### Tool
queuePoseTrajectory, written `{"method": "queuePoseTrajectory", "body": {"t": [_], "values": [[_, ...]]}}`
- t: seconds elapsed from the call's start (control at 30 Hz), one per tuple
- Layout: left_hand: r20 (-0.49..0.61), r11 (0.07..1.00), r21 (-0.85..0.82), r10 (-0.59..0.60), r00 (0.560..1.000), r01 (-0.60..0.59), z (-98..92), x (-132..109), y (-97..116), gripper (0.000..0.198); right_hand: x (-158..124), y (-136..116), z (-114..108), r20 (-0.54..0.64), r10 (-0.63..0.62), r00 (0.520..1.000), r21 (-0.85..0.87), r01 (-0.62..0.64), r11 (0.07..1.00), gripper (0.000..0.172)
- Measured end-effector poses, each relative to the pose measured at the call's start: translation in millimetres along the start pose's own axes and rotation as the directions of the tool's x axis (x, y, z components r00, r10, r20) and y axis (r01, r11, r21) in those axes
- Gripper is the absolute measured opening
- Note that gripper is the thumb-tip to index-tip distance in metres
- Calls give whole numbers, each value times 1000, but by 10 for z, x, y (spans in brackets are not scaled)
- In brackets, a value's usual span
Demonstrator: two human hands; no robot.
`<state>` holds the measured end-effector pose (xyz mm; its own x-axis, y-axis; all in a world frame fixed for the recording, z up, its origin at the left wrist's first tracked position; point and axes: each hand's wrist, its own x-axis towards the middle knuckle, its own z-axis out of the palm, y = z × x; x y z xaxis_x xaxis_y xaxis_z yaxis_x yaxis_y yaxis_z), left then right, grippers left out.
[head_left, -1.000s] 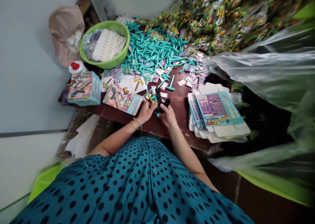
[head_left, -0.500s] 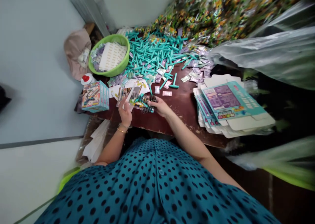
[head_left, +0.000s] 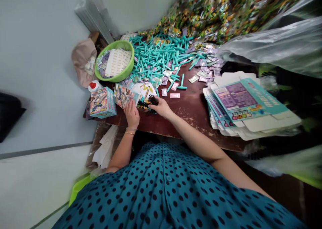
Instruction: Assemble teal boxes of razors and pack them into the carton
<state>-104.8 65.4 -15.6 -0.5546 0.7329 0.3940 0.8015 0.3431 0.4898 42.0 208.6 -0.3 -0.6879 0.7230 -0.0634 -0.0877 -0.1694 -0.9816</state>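
My left hand [head_left: 132, 114] grips the near side of a small printed box [head_left: 124, 96], fingers lying together over its picture face. The box's right end seems to be open. At that end my right hand [head_left: 162, 108] pinches black latticed plastic pieces [head_left: 153, 100] between thumb and fingers. More small dark and yellow parts lie below them, partly covered by my fingers. Just beyond, white printed sheets [head_left: 144, 88] lie on the table. A finished-looking stack of printed boxes [head_left: 102, 102] stands left of my left hand.
Teal plastic hammers [head_left: 161, 54] are heaped at the back, with small sachets [head_left: 206, 71] around them. A green basin [head_left: 129, 68] of sheets and sachets stands back left, near a red-topped white container [head_left: 93, 86]. Flattened cartons [head_left: 248, 101] are stacked right; bagged parts [head_left: 213, 14] pile behind.
The small box has tipped flatter, its picture face now upward, and my left hand has come down over it. My right hand has brought the black pieces against its right end.
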Motion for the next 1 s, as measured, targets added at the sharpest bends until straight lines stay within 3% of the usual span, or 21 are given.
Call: {"method": "queuePoseTrajectory", "body": {"t": [0.13, 0.27, 0.33, 0.4, 0.5, 0.6, 0.7, 0.77, 0.83, 0.93, 1.0], "values": [[-80, 991, -107, 71, 994, -80, -218, 257, 127, 58, 135, -233, 87, -20, 51, 998, 75, -50, 996, 37], [-63, 984, -146, 91, 994, -100, -455, 439, 368, 57, 232, -434, -92, 85, 50, 995, 53, -54, 997, 40], [-40, 979, -152, 129, 991, -133, -498, 459, 487, 56, 232, -483, -221, 74, 78, 994, 20, -80, 997, 37], [-12, 977, -134, 166, 986, -167, -463, 428, 605, 54, 198, -518, -327, 19, 115, 993, -67, -114, 991, 37], [51, 978, -94, 193, 980, -187, -309, 323, 790, 52, 107, -609, -394, -82, 77, 994, -358, -102, 928, 52], [127, 967, -111, 242, 962, -228, -167, 238, 989, 47, 29, -767, -374, -33, 64, 997, -597, -71, 799, 65], [114, 954, -154, 275, 955, -256, -164, 254, 1188, 44, -53, -951, -370, 46, 123, 991, -595, -72, 800, 76], [86, 949, -176, 279, 957, -261, -259, 316, 1315, 41, -184, -1081, -389, 45, 48, 998, -552, -15, 834, 77], [81, 942, -209, 286, 955, -264, -408, 400, 1441, 39, -397, -1211, -406, 10, -136, 991, -571, 117, 813, 69], [123, 915, -291, 327, 937, -281, -625, 552, 1622, 40, -726, -1353, -450, 19, -429, 903, -703, 317, 636, 47], [190, 895, -332, 375, 907, -300, -682, 679, 1716, 42, -823, -1365, -547, 100, -518, 850, -772, 394, 498, 34]]}}
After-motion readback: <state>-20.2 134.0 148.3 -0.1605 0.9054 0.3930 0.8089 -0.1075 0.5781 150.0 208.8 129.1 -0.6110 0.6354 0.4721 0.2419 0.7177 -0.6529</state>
